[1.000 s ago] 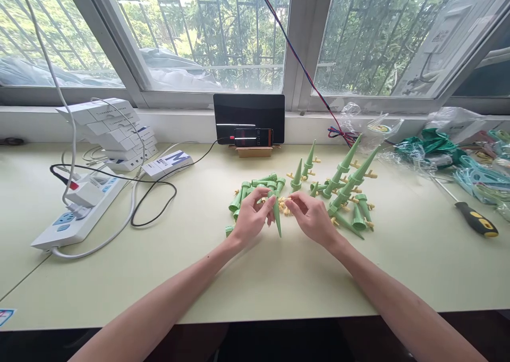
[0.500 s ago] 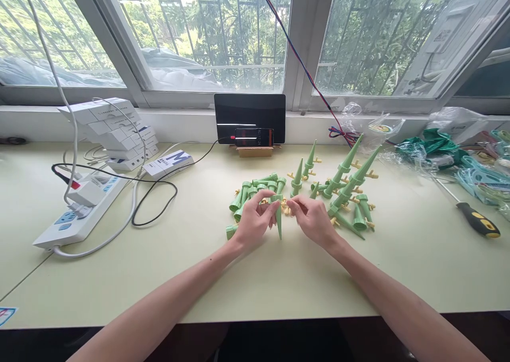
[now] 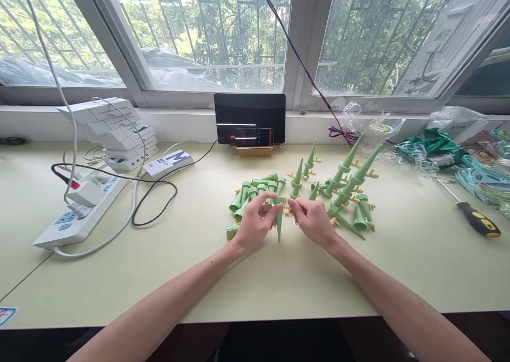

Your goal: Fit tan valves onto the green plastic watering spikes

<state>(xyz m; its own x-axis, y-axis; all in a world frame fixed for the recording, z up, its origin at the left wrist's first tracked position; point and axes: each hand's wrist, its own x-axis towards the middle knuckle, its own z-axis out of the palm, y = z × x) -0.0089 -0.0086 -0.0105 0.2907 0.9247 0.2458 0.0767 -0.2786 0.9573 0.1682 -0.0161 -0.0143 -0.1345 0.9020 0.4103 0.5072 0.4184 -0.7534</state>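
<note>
My left hand is closed in a pinch round the top of a green plastic plant watering spike, whose tip points down above the table. My right hand is pinched shut beside the spike's collar. Whatever lies between its fingertips is too small and hidden to make out. Behind the hands are small yellow valves, partly covered. To the left lies a heap of green spikes. On the right, spikes with yellow valves fitted stand point up or lie tilted, several stacked into one another.
At the back a tablet leans with a phone before it. Left are a power strip, cables and stacked white boxes. Right lie a screwdriver and plastic bags. The table's front edge runs below my forearms.
The spike in my left hand has dropped slightly. My right fingertips have come a little closer to its collar. The surrounding things have stayed put.
</note>
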